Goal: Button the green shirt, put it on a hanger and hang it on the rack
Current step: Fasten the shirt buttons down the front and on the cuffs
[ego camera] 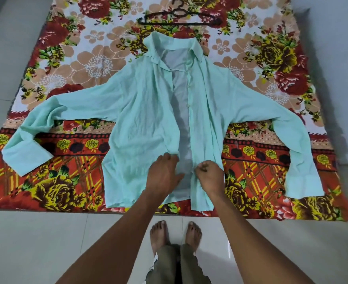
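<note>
The shirt (pixel 148 111) lies face up and unbuttoned on the bed (pixel 70 64), collar away from the person, long axis running from the hands toward the hanger (pixel 179 17) beyond the collar. The left hand (pixel 162 175) rests spread and flat on the left front panel near the hem. The right hand (pixel 209 176) pinches the button placket edge. A gap separates both panels, so buttoning probably starts at the bottom.
</note>
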